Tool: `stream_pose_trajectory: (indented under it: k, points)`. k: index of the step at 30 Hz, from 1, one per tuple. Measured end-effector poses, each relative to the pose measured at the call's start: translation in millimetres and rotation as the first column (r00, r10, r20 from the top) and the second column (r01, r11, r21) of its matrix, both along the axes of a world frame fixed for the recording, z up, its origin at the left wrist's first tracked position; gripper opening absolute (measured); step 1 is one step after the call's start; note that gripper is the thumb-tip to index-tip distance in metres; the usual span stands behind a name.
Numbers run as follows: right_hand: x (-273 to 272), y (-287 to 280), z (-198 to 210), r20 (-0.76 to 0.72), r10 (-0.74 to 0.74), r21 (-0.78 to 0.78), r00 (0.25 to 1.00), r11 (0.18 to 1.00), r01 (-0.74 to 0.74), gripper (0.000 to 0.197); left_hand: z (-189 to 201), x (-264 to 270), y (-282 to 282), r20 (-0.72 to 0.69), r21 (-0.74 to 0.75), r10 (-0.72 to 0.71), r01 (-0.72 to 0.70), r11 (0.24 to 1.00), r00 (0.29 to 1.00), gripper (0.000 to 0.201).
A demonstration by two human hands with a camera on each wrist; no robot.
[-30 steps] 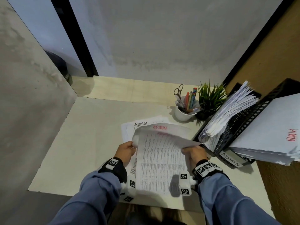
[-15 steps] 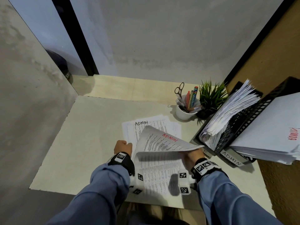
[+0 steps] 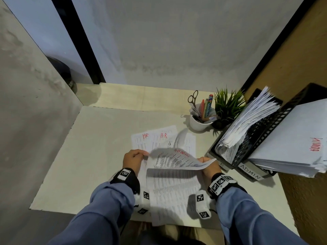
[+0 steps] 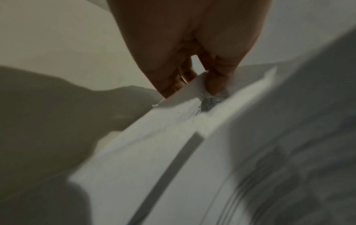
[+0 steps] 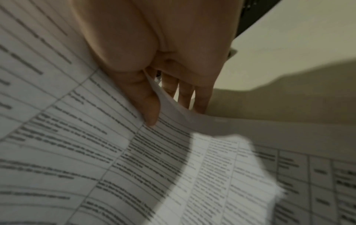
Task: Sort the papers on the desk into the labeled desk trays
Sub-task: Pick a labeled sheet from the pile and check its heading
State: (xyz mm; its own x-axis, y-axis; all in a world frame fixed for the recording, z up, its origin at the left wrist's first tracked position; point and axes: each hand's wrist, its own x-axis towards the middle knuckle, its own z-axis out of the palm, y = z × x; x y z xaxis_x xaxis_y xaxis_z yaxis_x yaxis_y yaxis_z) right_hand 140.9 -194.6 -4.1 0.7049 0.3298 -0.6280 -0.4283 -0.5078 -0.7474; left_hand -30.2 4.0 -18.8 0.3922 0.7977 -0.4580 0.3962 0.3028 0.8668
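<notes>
A sheaf of printed sheets marked ADMIN in red [image 3: 177, 159] is lifted off the desk between both hands. My left hand [image 3: 135, 159] pinches its left edge, thumb [image 4: 215, 82] on top and fingers beneath. My right hand [image 3: 208, 164] pinches the right edge, thumb [image 5: 150, 109] on the printed face. Under the sheaf lies a stack of printed pages [image 3: 173, 195]. Two sheets marked HR in red [image 3: 154, 138] lie flat beyond my hands. Black mesh desk trays [image 3: 261, 138] stand at the right, stuffed with paper; one carries an ADMIN label [image 3: 251, 172].
A white cup [image 3: 199, 123] with scissors and pens and a small green plant [image 3: 228, 106] stand behind the papers, left of the trays. Grey walls close in at the left and back. The desk's front edge [image 3: 106, 212] runs just under my wrists.
My left hand, let go and fisted half a second ago, now pinches the sheaf's left edge. The black-lettered ADMIN sheet no longer shows on the desk; two HR sheets lie there.
</notes>
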Motion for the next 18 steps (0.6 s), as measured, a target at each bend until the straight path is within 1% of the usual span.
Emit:
stream_pose_trajectory:
  k: [1,3,4,6,8,10,11,12,14,15,16,17,18]
  points:
    - [0.5,0.1,-1.5,-0.003,-0.025,0.021,1.0,0.999,0.025,0.041,-0.2,-1.6,1.0,0.012,-0.063,0.022,-0.021,0.998,1.0,0.044]
    - [-1.8,2.5,2.6,0.008,0.01,-0.015,1.0,1.0,-0.01,0.037,0.4,-4.6,1.5,0.038,-0.161,0.057,-0.05,0.986,0.998,0.044]
    - [-2.9,3.2,8.1,0.047,0.029,-0.03,0.998,0.999,-0.027,0.033,2.6,-5.0,0.1,0.057,-0.19,0.047,-0.035,0.981,0.997,0.045]
    - [-5.4,5.2,18.7,0.061,-0.007,0.031,0.998,1.0,0.005,0.024,10.9,-3.9,-3.8,0.111,-0.238,0.041,-0.014,0.971,0.993,0.044]
    - [-3.9,4.8,17.2,0.067,-0.045,0.049,0.997,0.998,0.041,0.029,12.2,-0.6,-7.3,0.117,-0.259,0.043,-0.011,0.966,0.992,0.035]
    - [-3.4,6.8,16.2,0.048,-0.093,0.049,0.995,0.995,0.09,0.027,8.5,0.7,-9.0,0.091,-0.264,0.051,-0.025,0.964,0.995,0.015]
    - [-2.8,8.4,15.9,0.025,-0.12,0.042,0.992,0.992,0.119,0.026,8.4,0.1,-9.4,0.099,-0.276,0.052,-0.022,0.961,0.994,0.017]
    - [-3.3,9.9,17.3,0.006,-0.135,0.052,0.991,0.99,0.134,0.026,2.5,0.2,-8.3,0.128,-0.314,0.057,-0.014,0.949,0.99,0.03]
    - [-2.7,14.1,15.6,-0.038,-0.173,0.088,0.984,0.981,0.176,0.026,6.7,1.9,-10.4,0.216,-0.392,0.02,0.068,0.917,0.976,0.054]
    - [-3.0,16.2,16.2,-0.073,-0.17,0.118,0.983,0.977,0.177,0.027,14.2,3.7,-13.2,0.236,-0.407,-0.014,0.111,0.907,0.972,0.061]
    - [-3.0,18.1,15.8,-0.091,-0.165,0.149,0.982,0.973,0.177,0.029,21.6,6.5,-15.8,0.261,-0.379,-0.061,0.161,0.911,0.963,0.057]
    - [-5.2,21.3,22.8,-0.102,-0.156,0.17,0.982,0.97,0.172,0.027,30.1,8.2,-18.1,0.243,-0.305,-0.088,0.162,0.938,0.966,0.045]
    - [-8.1,23.2,32.2,-0.085,-0.15,0.207,0.985,0.964,0.165,0.02,36.1,10.5,-20.3,0.244,-0.215,-0.111,0.166,0.963,0.963,0.027]
